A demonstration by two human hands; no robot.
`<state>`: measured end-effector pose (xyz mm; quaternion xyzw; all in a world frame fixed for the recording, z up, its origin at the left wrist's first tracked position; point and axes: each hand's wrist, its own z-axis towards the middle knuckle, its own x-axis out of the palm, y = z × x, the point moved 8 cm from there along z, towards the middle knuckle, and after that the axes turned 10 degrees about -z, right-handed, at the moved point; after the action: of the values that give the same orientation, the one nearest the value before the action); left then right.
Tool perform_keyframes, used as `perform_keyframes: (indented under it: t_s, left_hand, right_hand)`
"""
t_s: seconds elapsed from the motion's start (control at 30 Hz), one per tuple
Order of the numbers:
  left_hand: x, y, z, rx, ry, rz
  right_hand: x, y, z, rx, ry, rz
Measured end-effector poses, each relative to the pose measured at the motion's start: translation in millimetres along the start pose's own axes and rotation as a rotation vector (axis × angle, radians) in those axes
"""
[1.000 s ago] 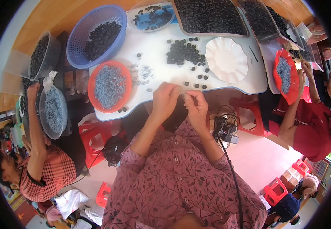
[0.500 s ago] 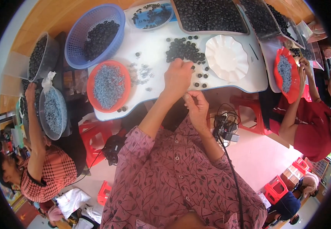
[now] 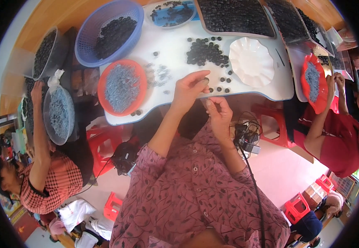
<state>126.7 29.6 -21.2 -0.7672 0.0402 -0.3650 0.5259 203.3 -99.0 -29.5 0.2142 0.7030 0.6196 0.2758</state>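
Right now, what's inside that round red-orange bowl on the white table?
The round red-orange bowl holds a heap of small, bluish, see-through pieces. They cover its bottom, so I can't see the base or anything buried underneath.

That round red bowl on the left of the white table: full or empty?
The bowl isn't empty: pale bits cover its inside; depth unclear.

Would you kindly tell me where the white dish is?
In the head view, the white dish sits toward the right of the table, just right of the black rings.
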Motion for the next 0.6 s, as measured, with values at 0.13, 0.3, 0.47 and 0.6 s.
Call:
perform_keyframes:
  t_s: [0.13, 0.3, 0.47, 0.6]
  left_hand:
    - [-16, 2, -26, -0.066, -0.028, -0.287]
    - [-21, 4, -44, -0.069, 0.039, -0.656]
    - [-31, 9, -57, -0.102, 0.021, -0.769]
    - [-31, 7, -65, -0.106, 0.011, -0.797]
  right_hand:
    - [4, 0, -2, -0.001, 0.021, -0.025]
    - [13, 1, -4, 0.022, 0.049, -0.020]
    - [14, 8, -5, -0.014, 0.027, -0.018]
    - [17, 14, -8, 0.008, 0.070, 0.009]
